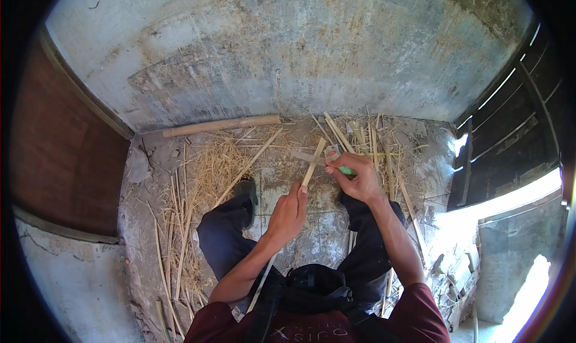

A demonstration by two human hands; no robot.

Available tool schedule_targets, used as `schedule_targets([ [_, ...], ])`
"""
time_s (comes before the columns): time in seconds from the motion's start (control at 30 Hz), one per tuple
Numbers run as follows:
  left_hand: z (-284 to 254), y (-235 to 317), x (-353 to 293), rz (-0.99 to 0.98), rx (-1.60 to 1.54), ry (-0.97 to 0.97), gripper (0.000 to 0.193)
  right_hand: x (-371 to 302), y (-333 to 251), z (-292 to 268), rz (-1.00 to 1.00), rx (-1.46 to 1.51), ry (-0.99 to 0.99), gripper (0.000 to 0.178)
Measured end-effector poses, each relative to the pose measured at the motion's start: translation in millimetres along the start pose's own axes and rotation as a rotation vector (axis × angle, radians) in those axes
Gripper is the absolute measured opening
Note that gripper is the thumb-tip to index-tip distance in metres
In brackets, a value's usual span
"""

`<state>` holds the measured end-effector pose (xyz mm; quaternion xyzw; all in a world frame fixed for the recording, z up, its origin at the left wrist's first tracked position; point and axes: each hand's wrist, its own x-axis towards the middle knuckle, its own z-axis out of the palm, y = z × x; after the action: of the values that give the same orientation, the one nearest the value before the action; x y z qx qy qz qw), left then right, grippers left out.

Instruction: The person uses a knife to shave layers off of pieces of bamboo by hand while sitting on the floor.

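My left hand (288, 216) is closed around a pale bamboo strip (313, 163), whose upper end points up and away between my knees. A thin length of strip also shows below that wrist, running down toward my lap. In my closed right hand (360, 178) is a knife (309, 157) with a green handle; its blade points left and crosses the strip near the upper end. Beside the handle, at the fingertips, is a small pale patch with a red mark that I cannot make out. The contact between blade and strip is too small to judge.
Pale shavings (219, 166) lie heaped on the left, with long strips (177, 235) around them. More strips (375, 145) lie right of my hands. A thick bamboo pole (222, 126) rests along the stained wall (288, 61). Rubble (462, 277) sits at the lower right.
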<state>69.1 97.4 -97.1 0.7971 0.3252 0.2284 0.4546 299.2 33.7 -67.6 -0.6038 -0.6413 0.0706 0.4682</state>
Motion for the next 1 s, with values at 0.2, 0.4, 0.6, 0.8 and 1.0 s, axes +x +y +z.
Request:
schedule_targets([
  [0.2,5.5,1.3,-2.9,-0.004,0.093,0.008,0.025,14.4,12.3,-2.9,0.017,-0.012,0.189,0.008],
  [0.4,5.3,2.3,-1.4,0.035,0.078,0.040,0.023,7.5,8.2,1.1,-0.059,0.016,0.125,0.008],
  [0.6,10.7,4.3,-6.9,0.052,0.044,0.040,0.026,12.0,18.4,-7.5,0.088,-0.079,0.209,0.006],
  [0.8,-17.4,7.5,1.8,-0.309,-0.520,-0.257,0.046,9.6,6.2,-9.6,0.313,0.341,0.413,0.014],
  [1.0,-24.6,7.1,5.3,-0.452,-0.715,-0.337,0.051,-0.9,-0.4,-5.4,0.133,0.134,0.066,0.012],
])
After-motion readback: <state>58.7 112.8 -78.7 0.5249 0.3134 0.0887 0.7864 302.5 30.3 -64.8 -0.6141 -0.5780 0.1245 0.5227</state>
